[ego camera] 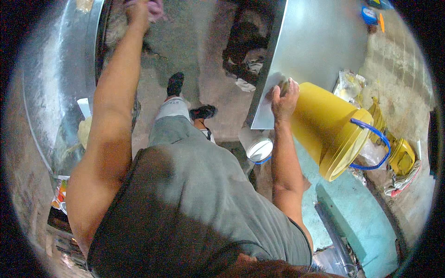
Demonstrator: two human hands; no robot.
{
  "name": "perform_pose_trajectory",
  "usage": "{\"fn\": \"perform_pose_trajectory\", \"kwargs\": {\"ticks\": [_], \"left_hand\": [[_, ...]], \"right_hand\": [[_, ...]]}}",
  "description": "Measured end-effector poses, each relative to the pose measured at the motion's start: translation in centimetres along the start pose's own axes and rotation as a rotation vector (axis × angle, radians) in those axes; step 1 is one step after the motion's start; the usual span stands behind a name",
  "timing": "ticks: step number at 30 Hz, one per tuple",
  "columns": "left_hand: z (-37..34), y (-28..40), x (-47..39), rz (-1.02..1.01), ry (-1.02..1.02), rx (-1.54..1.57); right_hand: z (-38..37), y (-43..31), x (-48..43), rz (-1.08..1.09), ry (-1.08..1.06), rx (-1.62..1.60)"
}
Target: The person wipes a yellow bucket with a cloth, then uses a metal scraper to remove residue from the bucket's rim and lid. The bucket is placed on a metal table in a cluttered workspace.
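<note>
My left hand (136,12) is at the top edge of the view and partly cut off. It grips a crumpled pink cloth (155,9). My right hand (286,99) rests on a shiny metal tabletop (313,41), close to its near end, with the fingers spread and nothing in them. Right beside that hand is a yellow plastic bucket (320,121) with a lid and a blue handle (387,139). To the left of my left arm stretches another metal surface (66,69), partly covered by the arm.
A smaller white-lidded pail (260,148) stands low beside my right forearm. Dark bundled items (248,48) lie under the right tabletop. Plastic bags (347,85), a yellow container (401,156) and a blue dial scale (369,15) sit along the right. A dark pipe (332,226) lies by the turquoise surface (368,222).
</note>
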State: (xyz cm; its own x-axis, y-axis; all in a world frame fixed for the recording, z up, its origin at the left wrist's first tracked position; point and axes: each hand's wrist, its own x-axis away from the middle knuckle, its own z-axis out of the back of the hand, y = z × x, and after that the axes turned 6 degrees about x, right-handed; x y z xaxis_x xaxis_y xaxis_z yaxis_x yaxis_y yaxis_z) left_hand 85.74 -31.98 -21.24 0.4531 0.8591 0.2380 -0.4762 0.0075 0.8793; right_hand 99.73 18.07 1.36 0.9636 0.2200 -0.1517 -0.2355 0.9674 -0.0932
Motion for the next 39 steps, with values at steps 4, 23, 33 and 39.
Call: {"fn": "perform_pose_trajectory", "kwargs": {"ticks": [4,23,33,39], "left_hand": [[2.3,1.1,4.4,-0.007,-0.563,-0.314],[-20.5,-14.0,29.7,-0.305,-1.441,-0.470],[-29.3,-18.2,36.1,-0.420,-1.025,-0.467],[-31.1,-19.2,37.8,-0.261,-0.809,-0.571]], "right_hand": [[-1.7,-0.7,-1.4,-0.027,-0.003,0.055],[-3.9,-0.6,-1.3,-0.173,-0.055,0.053],[-3.9,-0.4,-0.6,-0.285,-0.083,-0.017],[-3.4,-0.2,0.0,-0.322,-0.088,-0.011]]}}
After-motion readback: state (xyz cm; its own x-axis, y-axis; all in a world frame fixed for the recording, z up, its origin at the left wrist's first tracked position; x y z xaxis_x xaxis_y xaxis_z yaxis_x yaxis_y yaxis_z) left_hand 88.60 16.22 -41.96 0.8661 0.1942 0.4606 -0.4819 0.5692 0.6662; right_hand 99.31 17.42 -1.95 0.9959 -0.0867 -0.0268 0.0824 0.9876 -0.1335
